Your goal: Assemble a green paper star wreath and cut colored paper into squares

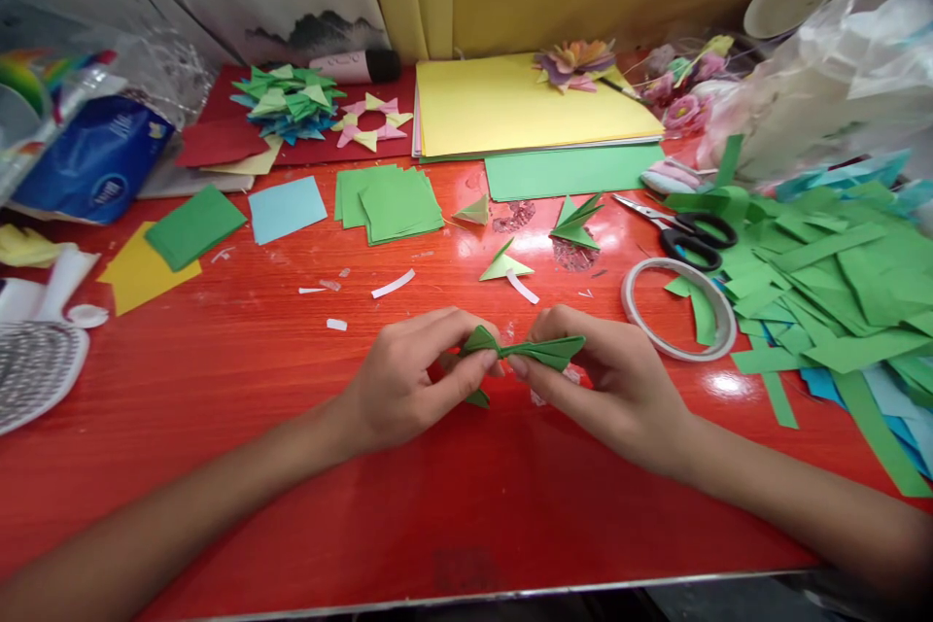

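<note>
Between my two hands is a piece of folded green paper (543,351), held just above the red table near the middle of the view. My left hand (419,374) pinches its left end between thumb and fingers; a green tip pokes out below that thumb. My right hand (612,384) grips the longer right wing, thumb in front and fingers behind. Just beyond my hands lie a light green folded piece (505,264) with a white strip (523,287) against it, a darker green folded piece (577,224) and a small pale green one (473,210).
Scissors (689,231) and a tape roll (679,309) lie right of my hands, beside heaped green paper strips (846,262). Stacked green squares (400,204), a light blue square (287,210) and yellow sheets (525,107) lie farther back. A blue packet (94,155) stands left.
</note>
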Action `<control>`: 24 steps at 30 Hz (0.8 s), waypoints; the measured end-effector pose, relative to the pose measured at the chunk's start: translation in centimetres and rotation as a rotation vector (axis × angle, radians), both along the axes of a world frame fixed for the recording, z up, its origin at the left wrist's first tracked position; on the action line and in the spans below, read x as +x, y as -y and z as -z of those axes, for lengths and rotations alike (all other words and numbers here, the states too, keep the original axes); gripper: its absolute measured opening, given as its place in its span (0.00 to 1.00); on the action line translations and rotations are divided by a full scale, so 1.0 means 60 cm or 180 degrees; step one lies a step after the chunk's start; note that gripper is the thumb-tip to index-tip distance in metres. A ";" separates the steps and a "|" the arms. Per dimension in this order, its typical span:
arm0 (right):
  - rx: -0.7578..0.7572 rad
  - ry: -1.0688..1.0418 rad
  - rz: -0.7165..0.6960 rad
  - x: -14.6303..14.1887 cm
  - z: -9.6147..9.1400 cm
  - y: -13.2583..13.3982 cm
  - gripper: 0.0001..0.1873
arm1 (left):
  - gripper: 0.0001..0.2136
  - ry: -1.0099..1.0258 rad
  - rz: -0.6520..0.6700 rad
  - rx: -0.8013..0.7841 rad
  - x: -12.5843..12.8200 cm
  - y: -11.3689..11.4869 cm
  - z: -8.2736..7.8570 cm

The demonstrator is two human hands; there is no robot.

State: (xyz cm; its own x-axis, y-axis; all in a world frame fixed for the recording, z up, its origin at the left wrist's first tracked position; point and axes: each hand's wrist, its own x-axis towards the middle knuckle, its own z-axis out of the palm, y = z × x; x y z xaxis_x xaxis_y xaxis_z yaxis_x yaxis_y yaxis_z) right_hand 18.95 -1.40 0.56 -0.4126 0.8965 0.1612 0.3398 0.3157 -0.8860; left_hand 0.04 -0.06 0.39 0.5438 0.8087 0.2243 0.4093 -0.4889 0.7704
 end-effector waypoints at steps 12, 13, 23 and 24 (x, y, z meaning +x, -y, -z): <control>0.0846 0.0157 -0.0181 0.008 -0.001 -0.008 0.05 | 0.08 0.0640 -0.0069 0.0066 0.002 0.004 0.017; 0.0913 0.0185 -0.0197 0.008 0.000 -0.008 0.06 | 0.09 0.0621 -0.0066 0.0102 0.002 0.005 0.018; 0.1802 0.0562 -0.0618 0.024 -0.004 -0.019 0.11 | 0.16 0.0651 0.0201 0.0665 -0.006 0.006 0.022; 0.1946 0.0596 -0.0637 0.025 -0.005 -0.020 0.11 | 0.16 0.0679 0.0188 0.0630 -0.005 0.005 0.022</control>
State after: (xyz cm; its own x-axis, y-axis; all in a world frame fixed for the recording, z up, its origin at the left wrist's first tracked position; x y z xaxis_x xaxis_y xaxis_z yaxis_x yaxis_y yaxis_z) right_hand 20.47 -0.20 0.84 -0.6318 0.5698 0.5255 0.3530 0.8151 -0.4594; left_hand -0.25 -0.38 -0.93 0.5123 0.7062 0.4888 0.2148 -0.6564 0.7232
